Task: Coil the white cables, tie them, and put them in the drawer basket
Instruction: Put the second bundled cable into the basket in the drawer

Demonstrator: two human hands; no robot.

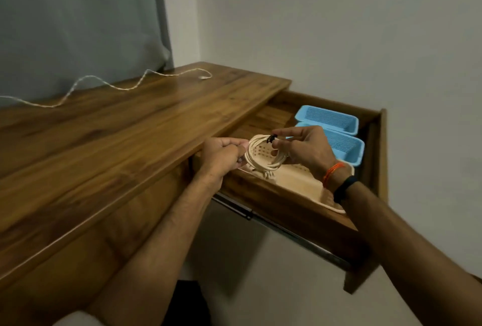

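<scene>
Desk (109, 127) left, open drawer (307, 211) right. In drawer: three baskets (300, 182) in a row, front to back. On desk, rear: loose cable (104, 84); coil (260, 154) between both hands above front basket.

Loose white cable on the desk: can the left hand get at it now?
Probably not yet. The left hand grips the coiled cable over the drawer; the loose cable lies unobstructed along the desk's far edge.
</scene>
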